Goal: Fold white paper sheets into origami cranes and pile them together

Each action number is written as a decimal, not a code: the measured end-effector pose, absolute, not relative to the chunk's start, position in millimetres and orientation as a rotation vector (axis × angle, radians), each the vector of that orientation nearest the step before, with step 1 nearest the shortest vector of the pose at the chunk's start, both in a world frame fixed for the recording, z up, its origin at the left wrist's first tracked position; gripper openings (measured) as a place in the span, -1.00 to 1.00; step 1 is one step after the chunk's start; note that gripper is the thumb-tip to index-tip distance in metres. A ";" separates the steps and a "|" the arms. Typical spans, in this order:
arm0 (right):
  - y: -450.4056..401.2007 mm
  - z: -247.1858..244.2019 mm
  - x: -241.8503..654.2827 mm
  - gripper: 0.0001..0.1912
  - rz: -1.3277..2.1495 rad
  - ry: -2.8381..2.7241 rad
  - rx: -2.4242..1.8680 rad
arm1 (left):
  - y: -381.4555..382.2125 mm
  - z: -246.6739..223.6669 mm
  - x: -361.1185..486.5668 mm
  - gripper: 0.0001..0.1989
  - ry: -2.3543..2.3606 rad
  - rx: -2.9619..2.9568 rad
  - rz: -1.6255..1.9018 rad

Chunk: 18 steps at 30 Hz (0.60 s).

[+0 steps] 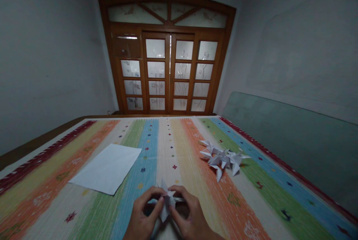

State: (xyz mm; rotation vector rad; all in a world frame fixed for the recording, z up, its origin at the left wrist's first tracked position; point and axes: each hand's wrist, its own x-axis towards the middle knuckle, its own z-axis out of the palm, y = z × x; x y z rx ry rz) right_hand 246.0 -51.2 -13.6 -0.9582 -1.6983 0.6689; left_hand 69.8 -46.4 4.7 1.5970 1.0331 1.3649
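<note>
A small folded piece of white paper [165, 210] with pointed ends is held between my two hands at the bottom centre, just above the striped cloth. My left hand [145, 210] pinches its left side between thumb and fingers. From the right, my right hand [190, 212] grips it the same way, thumb in front and index finger behind. One point of the paper stands up between the hands; the fingers cover part of the folds.
White paper sheets [107, 167] lie flat on the left of the striped cloth [167, 158]. Several folded white paper pieces [223, 158] are piled to the right. Beyond the table are wooden glazed doors [169, 72]; a pale green panel [285, 135] stands along the right.
</note>
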 end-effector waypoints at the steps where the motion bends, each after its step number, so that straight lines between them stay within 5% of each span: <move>1: -51.5 -14.5 246.8 -0.70 0.660 -1.707 -0.963 | -46.0 4.0 69.6 -0.68 1.028 1.590 1.360; 18: -49.5 -10.0 246.7 -0.70 0.470 -1.817 -0.883 | -46.6 4.7 63.4 -0.76 0.927 1.914 1.429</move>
